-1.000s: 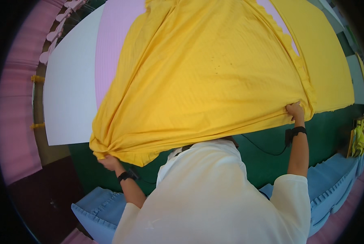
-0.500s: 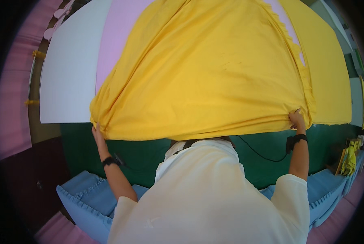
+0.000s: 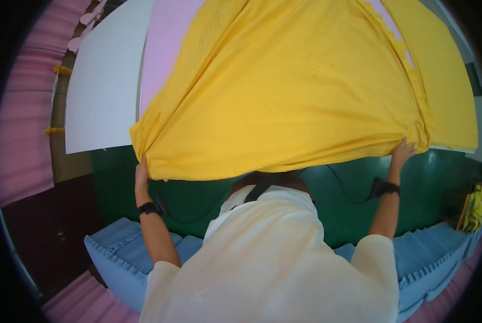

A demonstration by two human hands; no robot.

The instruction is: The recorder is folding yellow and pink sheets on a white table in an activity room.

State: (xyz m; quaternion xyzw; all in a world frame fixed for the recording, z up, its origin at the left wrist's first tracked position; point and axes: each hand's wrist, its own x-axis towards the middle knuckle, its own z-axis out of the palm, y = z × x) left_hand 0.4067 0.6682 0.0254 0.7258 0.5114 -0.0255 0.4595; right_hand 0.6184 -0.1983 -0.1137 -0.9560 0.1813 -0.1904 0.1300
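Observation:
A large yellow cloth (image 3: 284, 97) with a ruffled right edge spreads over the table and hangs a little past its near edge. My left hand (image 3: 142, 171) is closed on the cloth's near left corner, the thumb side upward. At the near right corner, my right hand (image 3: 402, 153) pinches the bunched hem beside the ruffle. Between the two hands the cloth is stretched, with long creases running from the left corner toward the far side. The fingertips of both hands are partly hidden by fabric. A black band with a small device sits on each wrist.
Under the cloth show white (image 3: 104, 86), pink (image 3: 165, 48) and yellow (image 3: 440, 81) table panels. Blue ruffled-cover seats (image 3: 125, 255) stand behind me on both sides. Dark cables hang near my waist over the green floor (image 3: 327, 215). Pink drapery (image 3: 28, 124) lines the left.
The view has shifted slightly. Both hands keep their hold, and the cloth looks tauter, with sharper creases running from the left corner. Its near hem slopes more evenly now.

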